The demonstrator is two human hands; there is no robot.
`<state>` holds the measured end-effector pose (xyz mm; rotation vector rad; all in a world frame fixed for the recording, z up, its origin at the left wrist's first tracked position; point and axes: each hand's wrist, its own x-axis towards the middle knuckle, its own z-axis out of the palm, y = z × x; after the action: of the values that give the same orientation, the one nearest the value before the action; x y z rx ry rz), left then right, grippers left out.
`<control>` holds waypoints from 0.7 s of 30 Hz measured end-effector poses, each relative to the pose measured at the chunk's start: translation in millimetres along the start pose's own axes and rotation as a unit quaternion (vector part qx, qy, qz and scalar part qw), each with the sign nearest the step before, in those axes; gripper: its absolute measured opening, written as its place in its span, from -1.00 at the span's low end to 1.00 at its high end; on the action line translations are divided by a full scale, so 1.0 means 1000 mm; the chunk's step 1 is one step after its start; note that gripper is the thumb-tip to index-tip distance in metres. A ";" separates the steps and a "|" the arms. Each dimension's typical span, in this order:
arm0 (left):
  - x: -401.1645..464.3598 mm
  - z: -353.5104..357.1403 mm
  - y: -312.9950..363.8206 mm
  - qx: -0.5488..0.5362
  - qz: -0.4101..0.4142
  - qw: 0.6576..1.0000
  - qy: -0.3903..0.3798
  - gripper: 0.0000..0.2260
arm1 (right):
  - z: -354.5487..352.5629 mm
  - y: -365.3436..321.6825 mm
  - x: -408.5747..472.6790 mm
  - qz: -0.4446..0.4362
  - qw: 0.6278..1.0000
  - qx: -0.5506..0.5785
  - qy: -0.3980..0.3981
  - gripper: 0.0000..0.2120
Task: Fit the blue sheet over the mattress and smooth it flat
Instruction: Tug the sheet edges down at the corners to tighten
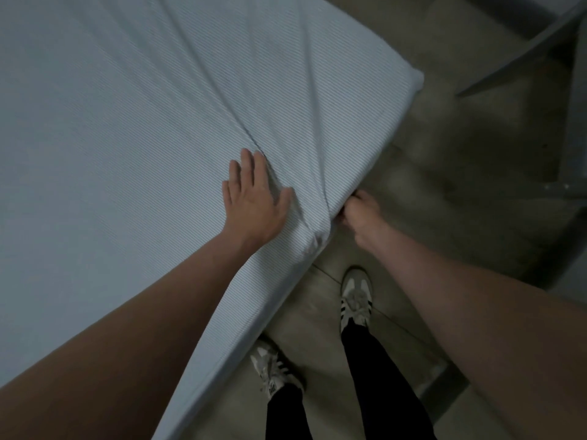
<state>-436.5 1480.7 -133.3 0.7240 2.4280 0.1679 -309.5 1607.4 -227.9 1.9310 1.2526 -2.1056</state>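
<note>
The mattress itself is wholly hidden under the blue sheet, which runs out of the picture at the top and left edges. The fingertips of the right hand disappear under the sheet's side edge, so its grip cannot be judged. Both forearms are cut off by the bottom and side edges. The left shoe is partly covered by the bed's near edge. At the top right corner a grey frame is blurred and cropped; what it is cannot be told.
</note>
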 end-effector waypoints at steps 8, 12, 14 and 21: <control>0.026 0.001 0.033 0.039 0.048 0.998 0.015 -0.32 | -0.006 -0.006 0.039 0.060 0.993 -0.073 0.073 -0.76; 0.034 -0.003 0.045 0.055 0.039 0.998 0.010 -0.33 | -0.023 -0.058 0.039 -0.014 0.991 0.106 0.079 -0.76; 0.038 -0.006 0.051 0.058 0.034 0.998 0.007 -0.33 | -0.038 -0.084 0.038 -0.015 0.985 0.167 0.025 -0.70; 0.061 -0.023 0.082 0.052 0.052 0.997 0.017 -0.34 | -0.053 -0.112 0.052 -0.097 0.993 -0.022 0.056 -0.81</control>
<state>-453.0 1583.3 -122.5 0.9021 2.4457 0.0970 -334.6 1737.9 -207.5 2.0098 1.5541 -2.0576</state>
